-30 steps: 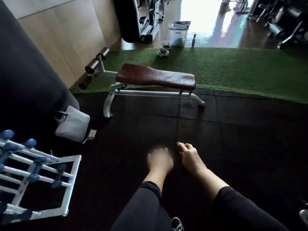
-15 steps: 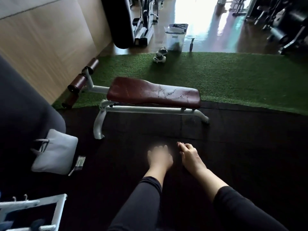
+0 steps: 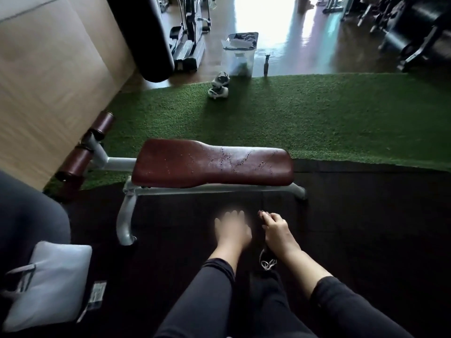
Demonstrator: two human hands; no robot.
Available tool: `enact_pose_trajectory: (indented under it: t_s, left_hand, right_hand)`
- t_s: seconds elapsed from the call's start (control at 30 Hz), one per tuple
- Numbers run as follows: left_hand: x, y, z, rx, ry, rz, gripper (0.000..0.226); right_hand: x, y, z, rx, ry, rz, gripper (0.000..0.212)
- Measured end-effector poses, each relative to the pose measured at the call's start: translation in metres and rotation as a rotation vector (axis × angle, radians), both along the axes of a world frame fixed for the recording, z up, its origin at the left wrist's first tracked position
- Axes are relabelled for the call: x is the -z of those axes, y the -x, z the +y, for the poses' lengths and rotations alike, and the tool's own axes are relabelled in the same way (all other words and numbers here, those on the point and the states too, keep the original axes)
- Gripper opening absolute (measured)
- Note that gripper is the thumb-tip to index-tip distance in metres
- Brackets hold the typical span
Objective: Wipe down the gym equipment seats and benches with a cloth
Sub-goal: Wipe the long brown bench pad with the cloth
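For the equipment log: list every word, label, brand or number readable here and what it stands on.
None can be read.
White label on the clear bin: print too blurred.
Small tag on the floor by the grey bag: too small and dark.
Marks on the bench pad: cracks, not writing.

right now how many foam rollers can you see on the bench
3, all at the bench's left end by the wall: top roller, middle roller, bottom roller near the floor. A fourth may be hidden behind the post.
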State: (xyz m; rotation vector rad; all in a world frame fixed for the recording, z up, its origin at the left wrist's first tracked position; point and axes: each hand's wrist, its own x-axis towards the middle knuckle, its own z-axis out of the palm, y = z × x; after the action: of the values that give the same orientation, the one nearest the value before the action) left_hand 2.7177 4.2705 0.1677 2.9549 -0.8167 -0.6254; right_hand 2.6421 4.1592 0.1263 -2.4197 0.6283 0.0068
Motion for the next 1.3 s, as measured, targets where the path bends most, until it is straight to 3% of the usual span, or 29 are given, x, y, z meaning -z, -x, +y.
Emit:
enact_pose_trajectory:
  t_s: [0.37, 0.7, 1.1, 1.3]
  left_hand:
    - [0.024, -0.156, -0.148, -0.091, 0.023, 0.027, 0.053]
    - [0.074, -0.24, -0.195, -0.092, -0.027, 0.044, 0.054]
    - [0.283, -0.367, -0.234, -0.076, 0.042, 0.008, 0.056]
    - [0.39, -0.42, -0.249, -0.059, 0.213, -0.183, 0.053]
  right_hand:
    - [0.027, -0.172, -0.158, -0.084, -0.033, -0.009, 0.047]
    - [0.083, -0.251, -0.21, -0.131, -0.06, 0.018, 0.048]
    - [0.286, -0.388, -0.248, -0.218, -0.086, -0.099, 0.049]
    - [0.38, -0.447, -0.274, -0.255, -0.028, -0.266, 0.046]
